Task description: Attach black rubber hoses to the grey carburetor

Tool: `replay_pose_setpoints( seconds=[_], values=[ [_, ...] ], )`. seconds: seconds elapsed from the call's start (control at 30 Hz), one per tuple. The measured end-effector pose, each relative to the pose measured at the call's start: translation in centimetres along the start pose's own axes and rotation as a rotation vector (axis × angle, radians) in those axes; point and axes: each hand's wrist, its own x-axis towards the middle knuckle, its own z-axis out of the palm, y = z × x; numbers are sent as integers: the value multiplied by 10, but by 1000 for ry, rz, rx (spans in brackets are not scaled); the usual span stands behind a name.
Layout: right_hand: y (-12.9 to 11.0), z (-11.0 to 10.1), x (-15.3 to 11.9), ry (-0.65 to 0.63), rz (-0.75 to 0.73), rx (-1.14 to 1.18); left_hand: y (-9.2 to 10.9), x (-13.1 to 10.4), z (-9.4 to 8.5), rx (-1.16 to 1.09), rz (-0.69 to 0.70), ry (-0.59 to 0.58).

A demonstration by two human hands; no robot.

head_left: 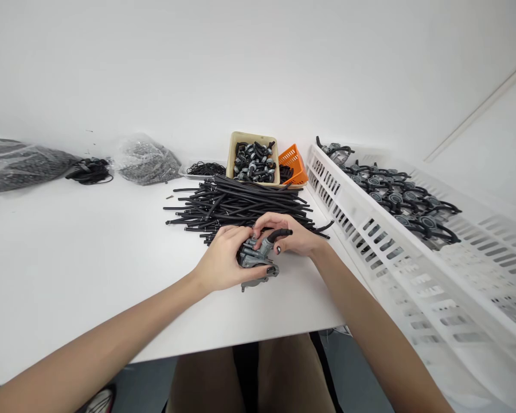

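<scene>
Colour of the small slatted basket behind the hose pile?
The slatted basket is orange; the head view shows it.

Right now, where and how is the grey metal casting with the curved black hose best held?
Take the grey metal casting by its broad body, from the left, thumb across the near side, as the left hand does; the narrower curved black hose juts to the right, so I'd avoid it.

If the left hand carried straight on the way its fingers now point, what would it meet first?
Probably the fingers of the right hand, just beyond the fingertips of the left hand at the grey metal part. Depth is unclear, so it might pass slightly above or below them.
</scene>
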Motion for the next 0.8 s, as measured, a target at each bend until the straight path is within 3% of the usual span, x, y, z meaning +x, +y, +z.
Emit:
replay_pose_setpoints(
  seconds=[0.17, 0.37, 0.5, 0.8],
  values=[
    [1, -9, -5, -110, 25, -5, -2, 0, 0, 21, 27, 3],
    [4, -6, -2, -45, 71, -67, -2, -1, 0, 42, 57, 13],
    [2, -1, 2, -56, 14, -98, -1, -1, 0, 28, 41, 14],
    [1, -5, -2, -80, 65, 114, -4, -1, -1, 16, 49, -12]
  ],
)
